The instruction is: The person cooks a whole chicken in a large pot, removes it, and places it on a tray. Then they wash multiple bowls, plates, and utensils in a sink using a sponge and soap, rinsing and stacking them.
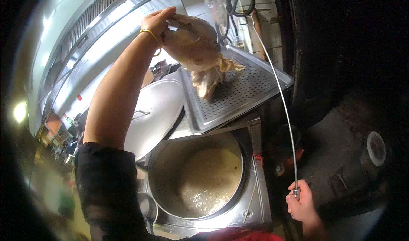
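Observation:
My left hand (157, 22) is raised at the upper middle, gripping one end of a pale plucked poultry carcass (195, 44). The bird hangs tilted over a perforated metal tray (246, 90); whether its lower end touches the tray cannot be told. At the lower right my right hand (300, 201) is closed around the handle of a long thin metal rod (282, 97). The rod curves up past the tray's right side, its far end near dark hanging hooks or hoses (244, 1). Below the tray stands a large deep metal pot (166, 174) with cloudy liquid (211, 177) inside.
A big round metal lid (156, 110) leans left of the pot. A ladle or small pan (148, 207) lies at the pot's lower left. A thin stick (250, 202) rests on the steel stove top (233, 220). A pale round object (376, 148) stands in the dark area at right.

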`<state>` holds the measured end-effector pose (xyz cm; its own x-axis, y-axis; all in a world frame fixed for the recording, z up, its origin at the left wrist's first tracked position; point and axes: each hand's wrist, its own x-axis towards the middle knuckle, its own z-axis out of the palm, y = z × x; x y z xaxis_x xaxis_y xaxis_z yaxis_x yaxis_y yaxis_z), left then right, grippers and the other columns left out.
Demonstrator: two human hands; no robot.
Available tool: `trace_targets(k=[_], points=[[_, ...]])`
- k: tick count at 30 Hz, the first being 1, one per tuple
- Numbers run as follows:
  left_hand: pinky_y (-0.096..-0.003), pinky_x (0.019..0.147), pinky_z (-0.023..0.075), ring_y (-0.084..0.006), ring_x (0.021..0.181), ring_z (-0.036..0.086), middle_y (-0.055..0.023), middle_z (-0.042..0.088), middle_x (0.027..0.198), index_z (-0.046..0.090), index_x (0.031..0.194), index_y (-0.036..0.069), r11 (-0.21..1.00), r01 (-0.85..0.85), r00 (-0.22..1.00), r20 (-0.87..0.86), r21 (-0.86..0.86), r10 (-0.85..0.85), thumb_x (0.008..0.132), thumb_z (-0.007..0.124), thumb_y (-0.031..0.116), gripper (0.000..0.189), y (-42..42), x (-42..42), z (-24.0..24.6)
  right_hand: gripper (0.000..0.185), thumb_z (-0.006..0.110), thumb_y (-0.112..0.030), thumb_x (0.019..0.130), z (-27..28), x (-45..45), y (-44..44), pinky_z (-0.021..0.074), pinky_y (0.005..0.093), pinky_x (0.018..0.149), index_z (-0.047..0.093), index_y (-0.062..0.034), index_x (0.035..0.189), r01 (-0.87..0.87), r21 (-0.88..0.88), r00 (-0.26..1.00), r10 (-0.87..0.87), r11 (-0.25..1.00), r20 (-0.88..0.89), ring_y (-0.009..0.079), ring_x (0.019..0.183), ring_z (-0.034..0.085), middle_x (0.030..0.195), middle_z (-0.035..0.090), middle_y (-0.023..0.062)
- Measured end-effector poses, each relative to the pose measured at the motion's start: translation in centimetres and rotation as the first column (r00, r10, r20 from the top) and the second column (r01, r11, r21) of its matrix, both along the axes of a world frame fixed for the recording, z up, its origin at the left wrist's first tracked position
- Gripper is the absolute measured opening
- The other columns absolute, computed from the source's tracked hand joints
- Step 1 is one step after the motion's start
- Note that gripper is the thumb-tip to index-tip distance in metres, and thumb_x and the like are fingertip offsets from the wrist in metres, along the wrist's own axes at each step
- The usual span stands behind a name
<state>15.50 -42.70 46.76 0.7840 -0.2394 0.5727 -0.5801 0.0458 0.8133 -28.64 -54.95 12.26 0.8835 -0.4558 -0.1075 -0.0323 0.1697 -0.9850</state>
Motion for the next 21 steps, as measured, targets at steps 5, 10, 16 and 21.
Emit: trace_targets(k=[5, 10, 16, 21], points=[[-0.0301, 0.066, 0.0496, -0.0176, 0.070, 0.061, -0.0089, 0.066, 0.081, 0.068, 0.090, -0.001, 0.996, 0.020, 0.993, 0.118, 0.092, -0.031, 0.074, 0.075, 0.022, 0.029, -6.6, 3.7, -4.7, 0.022, 0.055, 0.002, 0.082, -0.6, 0.5, -1.9, 0.0371, 0.0217, 0.042, 0.042, -0.0037, 0.099, -0.049, 0.013, 0.999, 0.050, 0.999, -0.022, 0.0045, 0.045, 0.044, 0.060, 0.045, -0.0022], [-0.0295, 0.073, 0.0495, -0.0173, 0.076, 0.063, -0.0090, 0.068, 0.082, 0.069, 0.092, 0.003, 0.889, -0.301, 0.936, 0.284, 0.344, 0.207, 0.074, 0.069, 0.031, 0.033, -10.1, 2.1, -13.4, 0.021, 0.055, 0.000, 0.083, -1.4, 0.8, -2.5, 0.0385, 0.0215, 0.041, 0.042, -0.0035, 0.099, -0.120, 0.001, 0.992, 0.120, 0.993, -0.045, 0.0042, 0.044, 0.044, 0.060, 0.047, -0.0015], [-0.0281, 0.075, 0.0450, -0.0176, 0.084, 0.056, -0.0086, 0.060, 0.091, 0.064, 0.094, 0.004, 0.978, -0.203, 0.975, 0.103, 0.049, 0.197, 0.079, 0.068, 0.028, 0.028, -8.0, -0.9, -18.5, 0.021, 0.056, 0.001, 0.082, -2.0, 1.0, -2.0, 0.0381, 0.0209, 0.041, 0.043, -0.0029, 0.099, -0.132, -0.020, 0.991, 0.131, 0.991, -0.028, 0.0035, 0.045, 0.045, 0.063, 0.047, -0.0015], [-0.0245, 0.071, 0.0451, -0.0122, 0.081, 0.054, -0.0063, 0.056, 0.094, 0.053, 0.112, 0.003, 0.992, 0.115, 0.989, 0.084, 0.044, -0.118, 0.083, 0.068, 0.014, 0.035, -5.3, -2.7, -20.5, 0.021, 0.055, 0.002, 0.082, -2.2, 0.8, -1.4, 0.0385, 0.0206, 0.041, 0.044, -0.0028, 0.100, -0.118, -0.135, 0.993, 0.113, 0.984, -0.042, 0.0037, 0.045, 0.045, 0.067, 0.046, -0.0021]])
